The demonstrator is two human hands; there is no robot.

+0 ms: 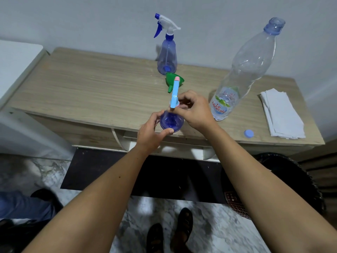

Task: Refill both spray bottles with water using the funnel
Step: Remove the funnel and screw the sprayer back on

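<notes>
A small blue spray bottle [171,122] stands near the front edge of the wooden cabinet top [91,88]. My left hand [151,132] grips its body. My right hand [193,110] pinches the collar of its light-blue and pink spray head [175,92], which points away from me. Behind it a green funnel [174,81] lies on its side. A second blue spray bottle [166,55] with a white and blue trigger stands at the back. An uncapped clear water bottle [244,70] stands at the right and looks nearly empty.
A blue bottle cap [248,133] lies near the front right edge. Folded white tissues [280,114] lie at the far right. A white appliance [18,70] stands left of the cabinet. A dark mat [145,172] and my sandalled feet [171,232] are below.
</notes>
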